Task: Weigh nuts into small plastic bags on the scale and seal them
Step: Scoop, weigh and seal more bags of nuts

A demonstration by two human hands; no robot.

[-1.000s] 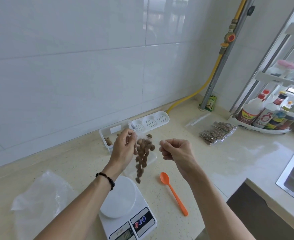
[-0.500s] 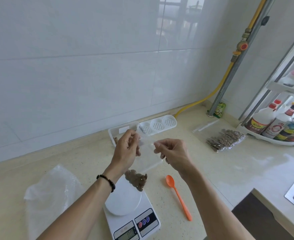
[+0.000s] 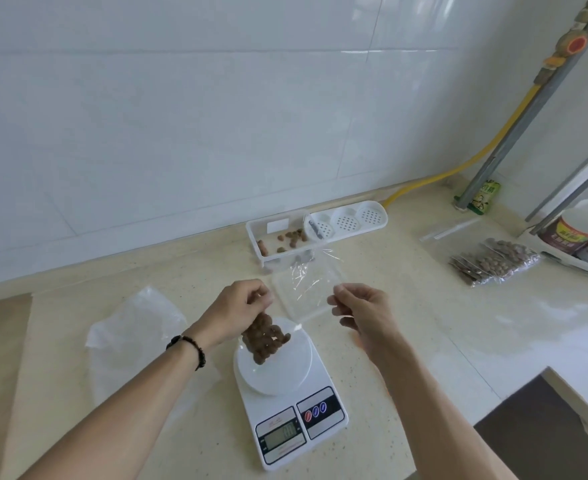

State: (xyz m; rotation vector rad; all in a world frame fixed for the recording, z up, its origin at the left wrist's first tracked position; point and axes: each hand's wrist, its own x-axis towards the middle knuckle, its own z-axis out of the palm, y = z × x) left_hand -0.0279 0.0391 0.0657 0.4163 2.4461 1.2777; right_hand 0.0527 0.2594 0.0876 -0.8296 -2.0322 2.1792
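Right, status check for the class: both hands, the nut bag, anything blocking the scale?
Left hand pinches the nut bag, which lies on the scale platform. Right hand curled; grip on the film unclear. Nothing blocks the scale.

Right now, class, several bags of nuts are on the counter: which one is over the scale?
The bag of nuts pinched by the left hand, its bottom on the scale platform. The other filled bags lie stacked far right, untouched.

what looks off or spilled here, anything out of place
Nothing has spilled. The one oddity: the bag of nuts lies slumped on the scale platform, and the left hand pinches its top while the right hand hovers beside it. The filled bags lie stacked.
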